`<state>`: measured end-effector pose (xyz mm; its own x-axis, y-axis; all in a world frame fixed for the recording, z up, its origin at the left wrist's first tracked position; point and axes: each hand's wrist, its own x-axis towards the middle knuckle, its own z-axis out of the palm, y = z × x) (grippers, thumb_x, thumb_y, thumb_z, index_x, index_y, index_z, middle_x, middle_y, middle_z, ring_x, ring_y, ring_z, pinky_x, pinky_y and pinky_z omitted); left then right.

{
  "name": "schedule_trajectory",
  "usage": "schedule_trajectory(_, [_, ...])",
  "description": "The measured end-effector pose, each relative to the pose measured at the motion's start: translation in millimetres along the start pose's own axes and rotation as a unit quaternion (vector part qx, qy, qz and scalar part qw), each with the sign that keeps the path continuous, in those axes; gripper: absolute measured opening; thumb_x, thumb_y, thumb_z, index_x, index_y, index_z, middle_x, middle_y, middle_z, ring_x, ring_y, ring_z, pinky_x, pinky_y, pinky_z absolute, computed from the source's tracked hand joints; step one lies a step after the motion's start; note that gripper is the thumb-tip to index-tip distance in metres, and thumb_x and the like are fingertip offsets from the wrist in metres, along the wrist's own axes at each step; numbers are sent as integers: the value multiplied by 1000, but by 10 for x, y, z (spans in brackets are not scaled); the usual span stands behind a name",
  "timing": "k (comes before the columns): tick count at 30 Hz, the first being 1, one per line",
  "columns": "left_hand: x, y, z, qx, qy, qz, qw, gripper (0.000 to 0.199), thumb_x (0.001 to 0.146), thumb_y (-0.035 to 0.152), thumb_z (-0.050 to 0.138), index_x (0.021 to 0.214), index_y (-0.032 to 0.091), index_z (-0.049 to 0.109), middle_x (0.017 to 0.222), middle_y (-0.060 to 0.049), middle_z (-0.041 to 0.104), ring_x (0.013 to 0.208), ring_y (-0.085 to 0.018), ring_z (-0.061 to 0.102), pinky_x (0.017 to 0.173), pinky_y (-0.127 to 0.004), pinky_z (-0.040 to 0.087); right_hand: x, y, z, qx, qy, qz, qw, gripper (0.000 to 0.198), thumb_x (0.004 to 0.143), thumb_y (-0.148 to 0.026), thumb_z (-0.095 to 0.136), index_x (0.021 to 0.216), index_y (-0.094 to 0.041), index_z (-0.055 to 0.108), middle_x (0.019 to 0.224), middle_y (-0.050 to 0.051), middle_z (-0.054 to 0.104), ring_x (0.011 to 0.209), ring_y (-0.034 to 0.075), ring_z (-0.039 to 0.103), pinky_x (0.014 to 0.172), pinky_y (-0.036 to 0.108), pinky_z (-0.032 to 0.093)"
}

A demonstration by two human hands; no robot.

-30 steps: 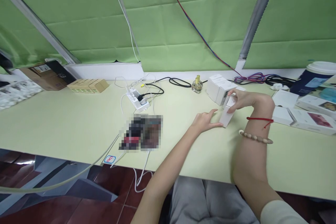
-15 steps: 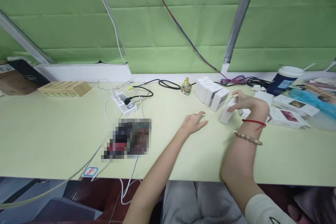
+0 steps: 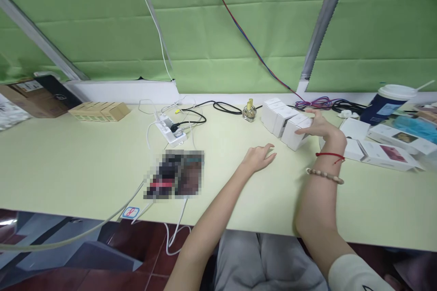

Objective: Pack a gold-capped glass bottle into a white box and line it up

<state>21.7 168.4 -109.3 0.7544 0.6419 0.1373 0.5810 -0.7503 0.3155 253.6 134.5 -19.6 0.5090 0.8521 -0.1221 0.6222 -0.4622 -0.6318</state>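
My right hand has its thumb and fingers around a small white box standing upright. This box is at the near right end of a row of similar white boxes and appears to touch the one beside it. My left hand rests on the table just in front of the row. Its thumb and fingers are apart, and nothing is in it. A glass bottle with a gold top stands behind and left of the row.
More white boxes lie at the right, near a dark blue cup with a white lid. A power strip with cables sits left of centre. Small tan boxes line up at the far left. A blurred-out patch covers something on the table.
My right hand has moved the white box left, up against the end of the row, closing the gap. My left hand has stayed about where it was. The view has shifted slightly.
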Motion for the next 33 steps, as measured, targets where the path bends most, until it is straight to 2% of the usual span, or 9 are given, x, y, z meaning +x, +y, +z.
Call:
schedule_trajectory(3, [-6, 13, -5, 2, -7, -6, 1000, 43, 95, 46, 37, 129, 22, 47, 89, -1, 62, 87, -19, 60, 73, -31, 39, 42, -19, 53, 4, 4, -13, 1000, 100, 61, -34, 78, 144, -24, 23, 138, 8, 35, 122, 21, 41, 100, 30, 38])
schedule_trajectory(6, [-16, 21, -15, 1, -8, -6, 1000, 43, 96, 47, 36, 129, 22, 47, 90, -1, 63, 87, -19, 60, 72, -30, 40, 40, -35, 84, -5, 6, -36, 999, 85, 65, -37, 74, 139, -21, 36, 130, 6, 45, 114, 18, 46, 90, 24, 39])
schedule_trajectory(9, [-23, 32, -25, 4, -11, -6, 1000, 43, 96, 46, 36, 129, 22, 47, 91, -1, 63, 88, -20, 60, 73, -31, 40, 48, -15, 109, 13, 29, -38, 999, 85, 60, -40, 75, 135, -22, 40, 127, 5, 47, 111, 17, 47, 80, 22, 40])
schedule_trajectory(12, [-22, 43, -22, 7, -15, -6, 1000, 42, 96, 46, 35, 129, 21, 47, 93, -1, 63, 91, -21, 60, 74, -32, 40, 61, 7, 136, 53, 45, -27, 997, 94, 54, -39, 77, 137, -26, 36, 123, 5, 49, 107, 17, 49, 75, 21, 40])
schedule_trajectory(18, [-15, 40, -20, 9, -13, -4, 1000, 42, 96, 46, 34, 128, 22, 48, 90, -1, 63, 90, -21, 60, 74, -32, 40, 47, 0, 163, 89, 67, -35, 993, 108, 49, -34, 78, 143, -26, 26, 125, 9, 46, 109, 20, 47, 75, 23, 40])
schedule_trajectory(21, [-15, 39, -40, 9, -18, -7, 1000, 42, 96, 45, 34, 128, 21, 48, 91, -1, 63, 89, -21, 60, 72, -32, 39, 39, 15, 157, 116, 57, -32, 991, 114, 46, -31, 79, 145, -26, 21, 124, 8, 46, 109, 21, 48, 76, 24, 41])
schedule_trajectory(29, [-18, 33, -31, 9, -13, -8, 1000, 40, 96, 44, 35, 125, 21, 51, 93, -1, 63, 90, -19, 60, 71, -30, 38, 65, 49, 156, 106, 52, -33, 992, 116, 48, -29, 78, 147, -26, 17, 127, 9, 46, 113, 21, 48, 83, 24, 42])
schedule_trajectory(33, [-10, 23, -20, 19, -15, -4, 1000, 39, 97, 44, 35, 124, 21, 51, 95, -1, 63, 91, -19, 60, 71, -30, 37, 122, 31, 182, 82, 59, -19, 995, 118, 49, -30, 78, 148, -22, 14, 133, 13, 42, 111, 23, 50, 79, 27, 46])
